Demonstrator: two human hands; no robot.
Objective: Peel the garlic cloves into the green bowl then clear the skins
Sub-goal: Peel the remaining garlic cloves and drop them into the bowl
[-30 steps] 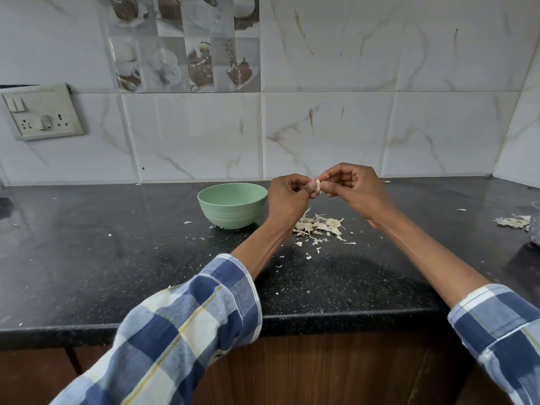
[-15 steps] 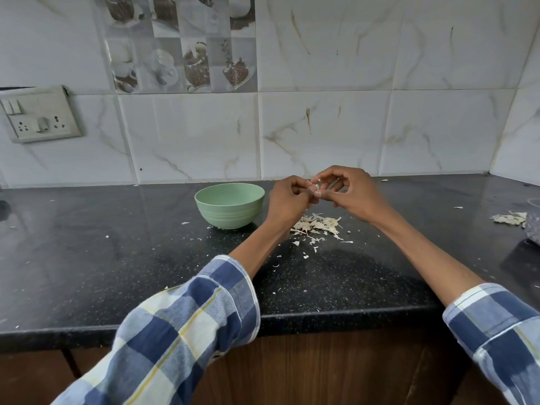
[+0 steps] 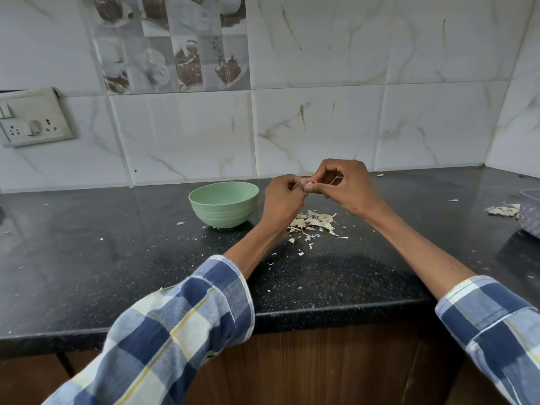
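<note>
A green bowl (image 3: 224,203) stands on the black counter (image 3: 117,258), left of my hands; its inside is hidden from here. My left hand (image 3: 282,200) and my right hand (image 3: 347,185) meet above the counter, fingertips pinching a small garlic clove (image 3: 309,185) between them. Only a pale sliver of the clove shows. Below the hands lies a pile of dry garlic skins (image 3: 314,223), with small flakes scattered toward the counter's front.
A second heap of skins (image 3: 504,210) lies at the far right beside a greyish container (image 3: 530,217) cut off by the frame. A tiled wall with a socket plate (image 3: 32,121) backs the counter. The counter's front edge (image 3: 292,314) runs under my forearms.
Both hands stay together on the clove, with the right-hand fingers shifting slightly around it. The bowl and skin pile have not moved.
</note>
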